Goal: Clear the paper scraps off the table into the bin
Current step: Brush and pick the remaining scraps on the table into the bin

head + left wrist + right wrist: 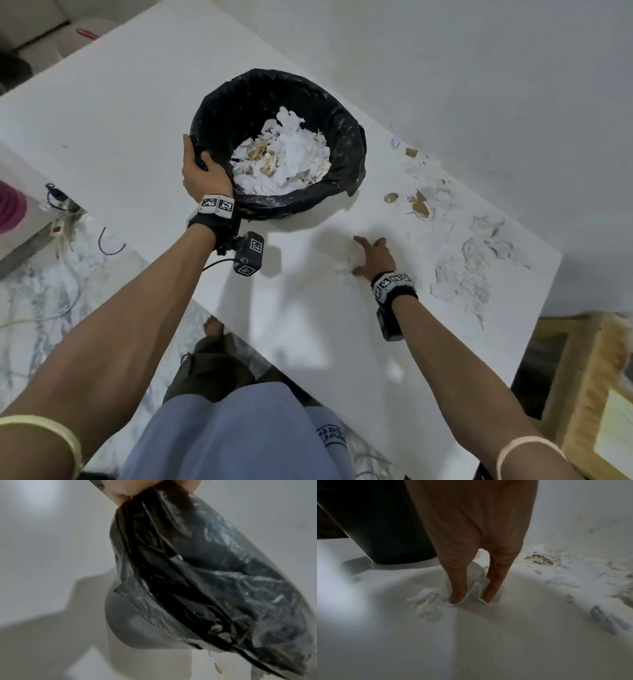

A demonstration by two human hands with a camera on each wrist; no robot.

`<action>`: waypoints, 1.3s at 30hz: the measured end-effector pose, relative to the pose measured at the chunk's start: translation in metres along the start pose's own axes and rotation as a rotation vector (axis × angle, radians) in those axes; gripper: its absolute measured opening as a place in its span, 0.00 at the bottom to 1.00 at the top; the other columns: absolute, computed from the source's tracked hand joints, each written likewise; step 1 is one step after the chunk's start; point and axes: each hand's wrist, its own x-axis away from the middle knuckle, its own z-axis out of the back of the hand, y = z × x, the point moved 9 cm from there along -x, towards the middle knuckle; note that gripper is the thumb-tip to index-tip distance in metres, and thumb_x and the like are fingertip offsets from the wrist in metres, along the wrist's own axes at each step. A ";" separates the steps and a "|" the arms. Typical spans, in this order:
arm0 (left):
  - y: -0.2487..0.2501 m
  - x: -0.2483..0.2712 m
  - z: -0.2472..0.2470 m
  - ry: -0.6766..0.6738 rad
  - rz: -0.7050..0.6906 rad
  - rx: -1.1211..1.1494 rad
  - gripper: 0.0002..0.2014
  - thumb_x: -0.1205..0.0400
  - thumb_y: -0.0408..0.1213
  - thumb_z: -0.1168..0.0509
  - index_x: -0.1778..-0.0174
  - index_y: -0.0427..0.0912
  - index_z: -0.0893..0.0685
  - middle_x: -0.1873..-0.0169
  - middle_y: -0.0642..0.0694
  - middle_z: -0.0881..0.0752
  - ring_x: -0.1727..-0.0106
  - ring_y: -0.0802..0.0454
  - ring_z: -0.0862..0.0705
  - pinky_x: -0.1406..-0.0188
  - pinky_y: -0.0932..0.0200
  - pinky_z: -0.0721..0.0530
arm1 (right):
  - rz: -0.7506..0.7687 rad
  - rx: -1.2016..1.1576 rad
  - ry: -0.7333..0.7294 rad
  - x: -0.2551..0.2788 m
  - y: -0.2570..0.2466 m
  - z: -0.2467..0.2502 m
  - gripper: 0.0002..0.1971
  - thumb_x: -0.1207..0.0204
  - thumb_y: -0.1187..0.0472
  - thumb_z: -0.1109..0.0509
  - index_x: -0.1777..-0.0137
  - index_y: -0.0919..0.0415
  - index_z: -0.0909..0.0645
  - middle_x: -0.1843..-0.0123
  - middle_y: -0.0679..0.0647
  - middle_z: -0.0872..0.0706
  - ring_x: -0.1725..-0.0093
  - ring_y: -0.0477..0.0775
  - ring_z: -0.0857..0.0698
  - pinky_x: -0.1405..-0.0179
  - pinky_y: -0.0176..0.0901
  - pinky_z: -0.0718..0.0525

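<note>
A bin lined with a black bag (342,144) stands on the white table (137,120), holding white and brown torn paper (284,157). My left hand (202,171) grips its near-left rim; in the left wrist view the fingers (137,488) clutch the bunched bag (205,574). My right hand (373,257) lies on the table right of the bin, fingers straight. Its fingertips (489,596) and thumb touch the table with a small bunch of white scraps (476,582) between them. More scraps (476,260) and brown bits (419,205) lie scattered to the right.
The table's near edge runs diagonally in front of me, with a marble floor and cables (109,246) below. A pink object (10,205) sits at far left. A wooden box (589,394) stands beyond the table's right end. A white wall backs the table.
</note>
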 end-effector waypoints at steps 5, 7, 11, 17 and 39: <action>-0.003 0.007 0.009 0.051 0.037 -0.020 0.22 0.14 0.34 0.44 0.23 0.48 0.29 0.28 0.49 0.23 0.29 0.53 0.23 0.46 0.82 0.35 | 0.104 -0.001 0.137 0.003 -0.028 0.009 0.14 0.28 0.67 0.33 0.44 0.59 0.14 0.45 0.60 0.14 0.46 0.64 0.15 0.51 0.46 0.19; -0.002 0.009 0.010 0.053 0.046 -0.032 0.22 0.14 0.34 0.44 0.23 0.48 0.30 0.28 0.50 0.23 0.30 0.53 0.23 0.45 0.81 0.34 | 0.081 -0.015 0.138 0.005 -0.027 0.010 0.12 0.29 0.68 0.35 0.52 0.61 0.11 0.51 0.60 0.10 0.49 0.64 0.13 0.59 0.42 0.21; 0.003 0.012 0.008 0.032 0.040 -0.025 0.21 0.14 0.34 0.44 0.23 0.47 0.29 0.28 0.49 0.23 0.29 0.52 0.23 0.40 0.77 0.32 | 0.034 -0.078 0.139 0.009 -0.019 0.037 0.11 0.32 0.67 0.34 0.75 0.60 0.21 0.67 0.63 0.14 0.62 0.64 0.14 0.72 0.40 0.26; 0.010 0.010 0.003 -0.013 0.016 -0.042 0.21 0.14 0.35 0.45 0.23 0.48 0.29 0.29 0.49 0.22 0.30 0.49 0.22 0.36 0.68 0.29 | 0.174 -0.403 0.418 0.031 -0.066 0.165 0.05 0.31 0.67 0.29 0.62 0.65 0.11 0.64 0.62 0.10 0.62 0.60 0.12 0.58 0.47 0.13; 0.028 -0.026 -0.026 -0.219 -0.025 -0.046 0.21 0.14 0.36 0.45 0.23 0.51 0.29 0.32 0.46 0.19 0.35 0.44 0.19 0.40 0.59 0.23 | -0.068 -0.592 0.721 0.065 -0.085 0.180 0.19 0.20 0.62 0.39 0.29 0.53 0.26 0.35 0.56 0.20 0.39 0.55 0.18 0.41 0.46 0.21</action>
